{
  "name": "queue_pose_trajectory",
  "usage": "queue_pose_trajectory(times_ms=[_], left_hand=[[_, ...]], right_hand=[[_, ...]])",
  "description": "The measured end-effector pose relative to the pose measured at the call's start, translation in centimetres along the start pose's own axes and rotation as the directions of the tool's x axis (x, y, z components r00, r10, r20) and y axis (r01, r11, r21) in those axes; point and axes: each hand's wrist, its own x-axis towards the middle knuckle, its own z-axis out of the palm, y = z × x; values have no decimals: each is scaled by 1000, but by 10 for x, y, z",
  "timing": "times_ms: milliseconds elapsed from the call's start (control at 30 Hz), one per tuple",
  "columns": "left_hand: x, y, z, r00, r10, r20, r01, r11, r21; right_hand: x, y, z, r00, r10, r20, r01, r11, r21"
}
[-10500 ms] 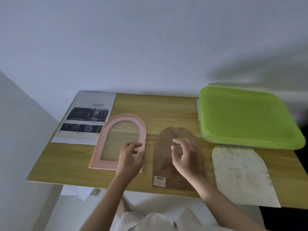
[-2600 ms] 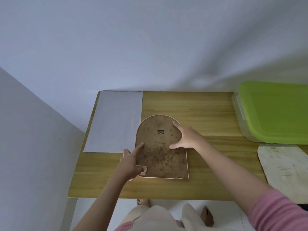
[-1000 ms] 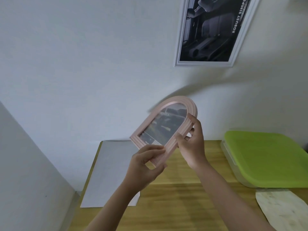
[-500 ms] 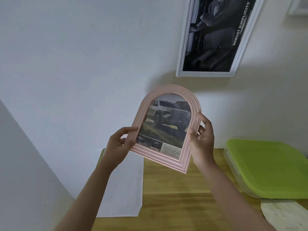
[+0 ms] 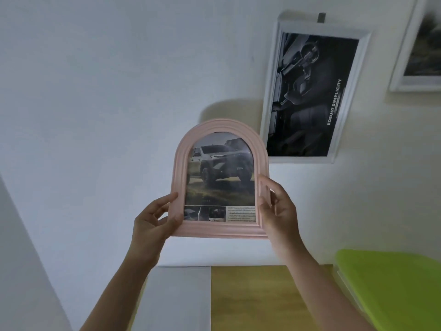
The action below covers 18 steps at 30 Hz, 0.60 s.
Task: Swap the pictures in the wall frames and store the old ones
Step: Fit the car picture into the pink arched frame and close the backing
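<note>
I hold a pink arched frame [image 5: 220, 231] upright in front of the white wall, its glass showing a picture of a pickup truck [image 5: 220, 170]. My left hand [image 5: 152, 223] grips its lower left edge, thumb on the front. My right hand [image 5: 278, 209] grips the lower right edge, fingers curled behind. A white rectangular frame [image 5: 272, 91] with a dark car-interior picture hangs on the wall up and to the right. Part of another white frame [image 5: 401, 75] shows at the far right edge.
Below lies the wooden table [image 5: 257, 299]. A white sheet of paper [image 5: 176, 299] lies on its left part. A box with a green lid [image 5: 393, 283] sits on the right side. A grey wall surface [image 5: 19, 271] runs along the left.
The frame has been lifted off the table, turned face toward me and raised upright against the wall. My view has tilted upward, revealing the wall frames.
</note>
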Motion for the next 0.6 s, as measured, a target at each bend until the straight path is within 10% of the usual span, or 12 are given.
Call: queue_pose_trajectory(times_ms=[600], left_hand=[[177,197,-6,832,517,202,-555,760,339]], right_hand=[[223,-102,69,808,-577,-119,541,806,-238]])
